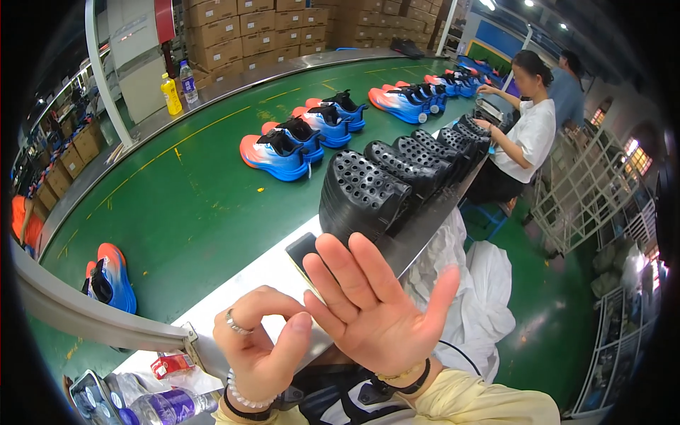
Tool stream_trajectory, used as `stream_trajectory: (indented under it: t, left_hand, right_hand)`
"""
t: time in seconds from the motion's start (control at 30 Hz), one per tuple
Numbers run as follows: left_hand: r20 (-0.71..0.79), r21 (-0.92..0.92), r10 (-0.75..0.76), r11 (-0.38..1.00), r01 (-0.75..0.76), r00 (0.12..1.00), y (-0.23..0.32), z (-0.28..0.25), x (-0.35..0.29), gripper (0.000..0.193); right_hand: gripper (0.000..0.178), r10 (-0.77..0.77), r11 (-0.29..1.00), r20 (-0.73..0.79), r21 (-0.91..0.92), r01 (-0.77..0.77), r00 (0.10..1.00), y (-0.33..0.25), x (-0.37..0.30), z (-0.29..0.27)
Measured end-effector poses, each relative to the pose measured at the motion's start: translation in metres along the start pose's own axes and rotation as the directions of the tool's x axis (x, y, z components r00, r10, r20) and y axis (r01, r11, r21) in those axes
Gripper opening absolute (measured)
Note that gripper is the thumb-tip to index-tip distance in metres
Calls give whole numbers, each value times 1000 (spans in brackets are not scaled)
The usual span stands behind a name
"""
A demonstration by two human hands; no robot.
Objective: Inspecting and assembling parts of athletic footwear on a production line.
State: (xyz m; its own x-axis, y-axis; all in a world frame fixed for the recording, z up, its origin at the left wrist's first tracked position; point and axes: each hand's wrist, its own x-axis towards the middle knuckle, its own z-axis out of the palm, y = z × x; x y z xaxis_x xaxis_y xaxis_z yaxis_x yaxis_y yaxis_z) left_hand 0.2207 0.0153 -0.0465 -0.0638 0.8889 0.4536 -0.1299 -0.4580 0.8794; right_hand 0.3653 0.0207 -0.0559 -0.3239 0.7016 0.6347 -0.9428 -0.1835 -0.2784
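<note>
My right hand [379, 308] is raised palm up with its fingers stretched and spread, holding nothing. Close against its little-finger side is my left hand [258, 340], thumb and forefinger curled together into a ring shape. Whatever may be between those fingertips is hidden or too small to make out. A ring and a white bead bracelet [244, 397] are on the left hand and wrist. Just behind the right fingers, a dark flat phone-like thing [303, 248] lies on the white bench edge [262, 283]. Beyond it stands a row of black perforated clogs [365, 188].
Blue and orange sneakers [280, 156] line the green belt [205, 205]; another pair [113, 280] lies at left. Nearby are a plastic bottle [166, 405], a red packet [172, 365] and a metal frame [92, 315]. White sheeting [485, 283] hangs at right; a co-worker [528, 120] sits beyond.
</note>
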Motion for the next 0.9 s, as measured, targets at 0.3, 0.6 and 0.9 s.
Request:
stream_trajectory:
  t: [0.3,0.6,0.9]
  left_hand:
    - [115,209,373,897,-390,921,7,-6,-3,40]
    - [251,230,514,792,-566,821,3,-12,-2,48]
    - [104,186,446,869,-458,889,8,-8,-9,42]
  right_hand:
    - [129,149,845,7,-520,-124,989,12,-5,6]
    - [136,183,760,19,-636,-130,983,15,-6,9]
    - [135,182,723,36,-682,-109,983,22,-6,8]
